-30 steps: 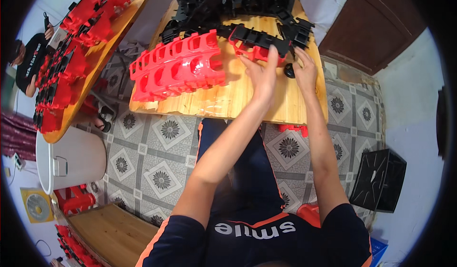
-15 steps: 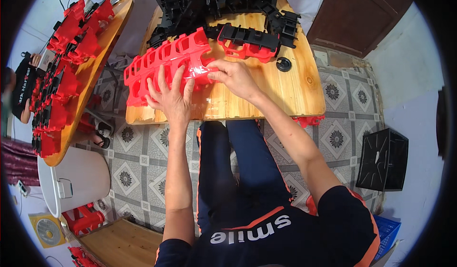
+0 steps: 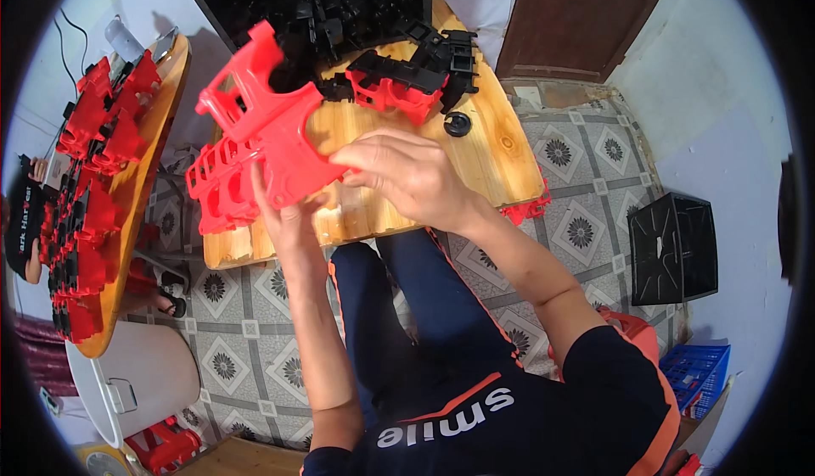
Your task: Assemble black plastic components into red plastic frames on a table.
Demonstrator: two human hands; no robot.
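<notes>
Both my hands hold one red plastic moulded part (image 3: 267,124) lifted above the wooden table (image 3: 501,149). My left hand (image 3: 284,209) grips it from below at its lower edge. My right hand (image 3: 403,175) holds its right side, fingers curled on it. Under the lifted part a row of more red plastic parts (image 3: 216,192) lies on the table's left end. A red and black assembled part (image 3: 390,81) lies beyond my hands, next to a pile of black plastic parts (image 3: 356,9) at the table's far end.
A second wooden table (image 3: 136,196) at the left carries several red parts (image 3: 93,162). A black round cap (image 3: 458,124) lies on my table. A white bucket (image 3: 136,374) stands on the tiled floor at lower left, a black crate (image 3: 675,247) at right.
One red part has been lifted off the row on the table and now stands tilted in both hands. Before, both hands were pressed on the row.
</notes>
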